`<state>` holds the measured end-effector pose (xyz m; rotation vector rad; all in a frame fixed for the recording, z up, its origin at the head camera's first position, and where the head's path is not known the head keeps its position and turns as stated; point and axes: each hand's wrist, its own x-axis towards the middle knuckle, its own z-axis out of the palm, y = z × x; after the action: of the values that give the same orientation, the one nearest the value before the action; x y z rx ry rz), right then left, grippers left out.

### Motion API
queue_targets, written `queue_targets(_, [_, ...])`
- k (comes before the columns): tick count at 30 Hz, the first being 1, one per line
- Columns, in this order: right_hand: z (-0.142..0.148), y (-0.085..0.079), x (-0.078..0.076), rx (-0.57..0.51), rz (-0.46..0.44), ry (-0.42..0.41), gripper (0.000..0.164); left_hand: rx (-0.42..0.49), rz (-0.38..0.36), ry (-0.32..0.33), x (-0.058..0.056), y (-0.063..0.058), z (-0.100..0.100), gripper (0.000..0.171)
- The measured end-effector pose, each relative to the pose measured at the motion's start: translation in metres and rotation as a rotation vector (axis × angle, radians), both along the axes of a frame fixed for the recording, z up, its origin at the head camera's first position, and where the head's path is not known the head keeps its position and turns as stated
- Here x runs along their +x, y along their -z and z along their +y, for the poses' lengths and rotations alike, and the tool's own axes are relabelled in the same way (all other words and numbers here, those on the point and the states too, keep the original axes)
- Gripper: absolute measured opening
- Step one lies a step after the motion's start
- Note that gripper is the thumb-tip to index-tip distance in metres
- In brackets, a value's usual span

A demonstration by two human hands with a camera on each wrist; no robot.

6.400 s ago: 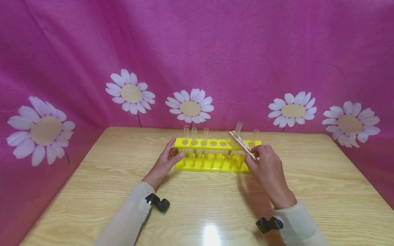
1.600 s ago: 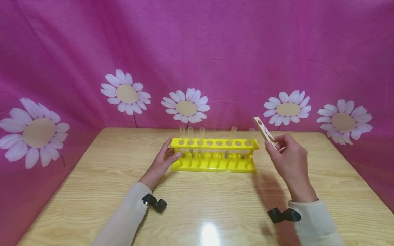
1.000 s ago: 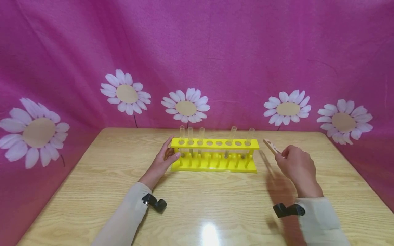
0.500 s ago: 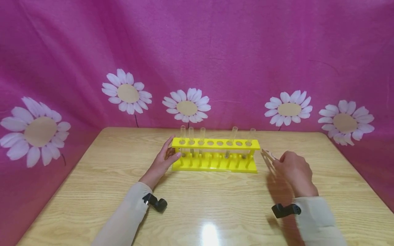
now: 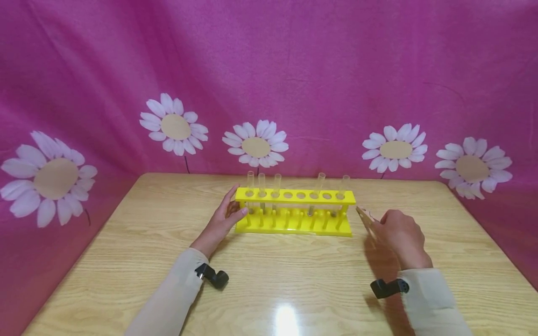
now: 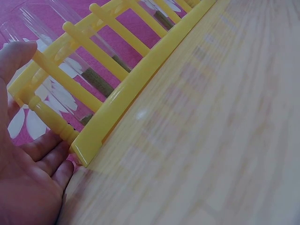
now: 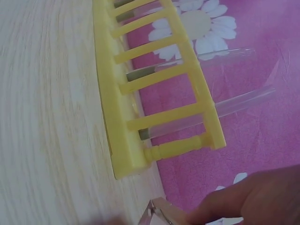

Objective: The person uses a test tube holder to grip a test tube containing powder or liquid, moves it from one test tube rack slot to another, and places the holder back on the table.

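A yellow test tube rack (image 5: 294,228) stands on the table, with several clear test tubes (image 5: 275,184) in its holes. Dark, greenish material shows at the bottoms of the tubes (image 6: 97,82) in the left wrist view. My left hand (image 5: 219,221) grips the rack's left end, thumb in front and fingers behind by the end post (image 6: 49,115). To the right of the rack, my right hand (image 5: 401,233) pinches a wooden test tube holder (image 5: 364,214), shaped like a clothespin, low over the table. Its tip points toward the rack's right end, apart from it. Nothing sits in its jaws.
The wooden table (image 5: 252,289) reaches back to a magenta cloth (image 5: 294,70) printed with white flowers, which hangs behind and along both sides. A small black camera is strapped to each sleeve.
Earlier the holder gripped a tilted test tube at the rack. That tube now stands released in its hole, and my right hand has moved right and down with the holder. My left hand stays.
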<state>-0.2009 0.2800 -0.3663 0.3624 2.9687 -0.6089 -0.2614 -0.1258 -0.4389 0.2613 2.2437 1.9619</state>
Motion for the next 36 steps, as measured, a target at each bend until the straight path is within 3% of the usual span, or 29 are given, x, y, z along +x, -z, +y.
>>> queue_targets(14, [-0.003,0.006,0.003,-0.077,-0.118,-0.038,0.024,0.008,0.001,0.004,0.000,0.000,-0.001,0.072])
queue_targets(24, [-0.006,0.012,0.001,-0.114,-0.148,-0.078,0.021,0.008,0.010,0.008,0.000,0.000,0.000,0.073])
queue_targets(36, [-0.011,0.014,-0.001,-0.114,-0.168,-0.063,0.021,0.003,0.014,0.005,0.002,-0.001,-0.001,0.072])
